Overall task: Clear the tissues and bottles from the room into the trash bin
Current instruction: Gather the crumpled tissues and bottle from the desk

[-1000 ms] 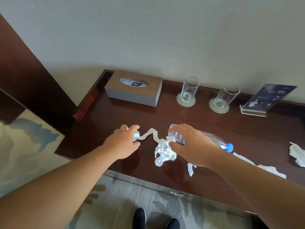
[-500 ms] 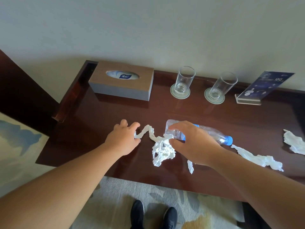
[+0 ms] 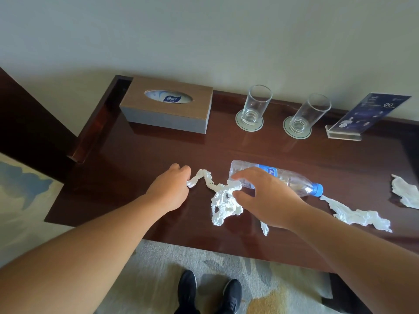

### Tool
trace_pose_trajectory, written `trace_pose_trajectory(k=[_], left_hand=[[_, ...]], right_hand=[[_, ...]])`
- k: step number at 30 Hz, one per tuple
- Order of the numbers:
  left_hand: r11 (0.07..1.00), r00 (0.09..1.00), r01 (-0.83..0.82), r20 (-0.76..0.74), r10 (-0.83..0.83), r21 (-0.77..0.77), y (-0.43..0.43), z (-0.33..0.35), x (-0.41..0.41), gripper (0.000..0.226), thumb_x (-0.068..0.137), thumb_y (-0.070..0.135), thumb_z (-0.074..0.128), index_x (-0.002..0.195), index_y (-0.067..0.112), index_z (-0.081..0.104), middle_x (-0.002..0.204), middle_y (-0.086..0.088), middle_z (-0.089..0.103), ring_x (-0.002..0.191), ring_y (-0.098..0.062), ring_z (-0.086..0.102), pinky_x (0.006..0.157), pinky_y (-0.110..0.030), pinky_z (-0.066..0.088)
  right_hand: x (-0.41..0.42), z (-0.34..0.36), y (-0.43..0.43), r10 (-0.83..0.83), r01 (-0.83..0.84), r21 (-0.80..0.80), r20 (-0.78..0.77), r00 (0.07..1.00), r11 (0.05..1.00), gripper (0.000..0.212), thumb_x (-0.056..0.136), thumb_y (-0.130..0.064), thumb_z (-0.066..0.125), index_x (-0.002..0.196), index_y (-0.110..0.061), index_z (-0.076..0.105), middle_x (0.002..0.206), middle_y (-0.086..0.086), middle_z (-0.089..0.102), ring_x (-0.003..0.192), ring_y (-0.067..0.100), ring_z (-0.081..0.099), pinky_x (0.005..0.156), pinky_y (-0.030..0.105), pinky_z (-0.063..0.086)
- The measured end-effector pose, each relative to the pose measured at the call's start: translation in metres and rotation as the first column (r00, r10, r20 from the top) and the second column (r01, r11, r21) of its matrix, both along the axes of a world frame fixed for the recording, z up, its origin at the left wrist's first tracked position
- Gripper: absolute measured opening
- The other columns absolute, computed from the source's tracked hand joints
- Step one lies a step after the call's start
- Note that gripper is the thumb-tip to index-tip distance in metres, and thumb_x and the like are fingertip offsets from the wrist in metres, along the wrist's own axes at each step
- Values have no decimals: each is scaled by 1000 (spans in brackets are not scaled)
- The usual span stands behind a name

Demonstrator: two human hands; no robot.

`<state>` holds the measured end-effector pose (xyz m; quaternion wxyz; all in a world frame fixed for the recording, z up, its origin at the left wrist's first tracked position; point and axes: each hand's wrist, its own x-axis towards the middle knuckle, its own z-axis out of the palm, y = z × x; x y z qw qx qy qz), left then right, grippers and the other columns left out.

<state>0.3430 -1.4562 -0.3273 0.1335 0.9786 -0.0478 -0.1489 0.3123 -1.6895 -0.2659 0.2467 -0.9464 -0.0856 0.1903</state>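
Two hands at frame centre: your left hand (image 3: pixel 170 189) pinches the soft, light tissue (image 3: pixel 223 200); your right hand (image 3: pixel 267 200), open, reaches the slippery, crushable bottle (image 3: pixel 292 181); grasp its middle.

Bottle (image 3: pixel 281 177) lying on desk (image 3: pixel 140 155) centre; twisted tissue (image 3: pixel 221 198) lying left; tissue box (image 3: pixel 167 105) sitting behind; glasses (image 3: pixel 256 105) standing right of box.

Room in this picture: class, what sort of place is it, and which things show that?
Probably a hotel room: two glasses on coasters, a boxed tissue holder and an acrylic card stand with a printed notice line a polished desk against the wall.
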Motion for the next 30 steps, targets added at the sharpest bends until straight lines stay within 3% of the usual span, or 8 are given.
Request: trace_pose_trajectory(k=[6,12,16,19,21,24,26,30], left_hand=[[998,994,21,105,-15,-52,3,25,0,33,84,2,47,70,25,27,72,6,41,56,-15,41,46,-29,23],[987,985,-1,168,28,-163,2,49,-3,25,82,7,42,71,25,29,72,6,42,57,-15,40,48,-30,25],[978,984,-7,171,44,-210,2,60,-9,20,81,27,50,72,24,33,72,5,45,57,-15,44,48,-30,28],[981,971,37,238,10,-193,-1,62,-11,35,89,47,48,69,22,35,64,5,44,53,-13,41,47,-29,25],[978,971,61,239,-12,-200,-5,61,-10,38,95,42,42,67,17,34,59,3,42,51,-16,40,45,-30,23],[977,981,89,187,-52,-196,-11,55,-10,22,95,28,40,77,17,38,58,2,45,47,-17,42,44,-31,27],[976,989,86,136,-59,-202,-14,51,-12,4,94,21,38,91,23,40,66,6,51,49,-14,47,45,-29,32],[973,989,131,99,-113,-191,-19,39,-12,30,92,16,39,117,33,42,109,11,47,71,-11,55,57,-25,39]], right_hand=[[0,10,1,15,-16,6,39,999,1000,37,88,-48,52,124,-40,53,131,-23,48,84,-2,51,77,21,34],[3,28,-2,18,-21,26,90,996,999,34,88,-45,54,121,-37,55,126,-17,51,93,2,48,76,19,34],[3,36,-3,27,-30,33,97,995,999,35,88,-45,53,122,-37,55,128,-17,51,102,4,50,80,19,34],[1,40,-5,21,-25,36,100,995,999,35,88,-45,53,123,-38,55,128,-18,50,101,3,49,80,19,33],[-1,40,-8,10,-13,36,93,996,999,36,88,-44,53,123,-38,54,127,-18,50,103,5,50,80,19,32],[-3,37,-12,12,-14,24,88,996,1000,39,88,-45,52,126,-37,53,131,-16,50,111,9,53,82,20,35],[-4,33,-14,5,-7,23,85,996,1000,40,88,-45,53,127,-36,53,133,-15,50,108,10,54,80,21,38],[-7,22,-13,21,-22,2,81,996,1000,42,86,-46,53,128,-38,51,136,-17,47,100,6,53,78,24,37]])
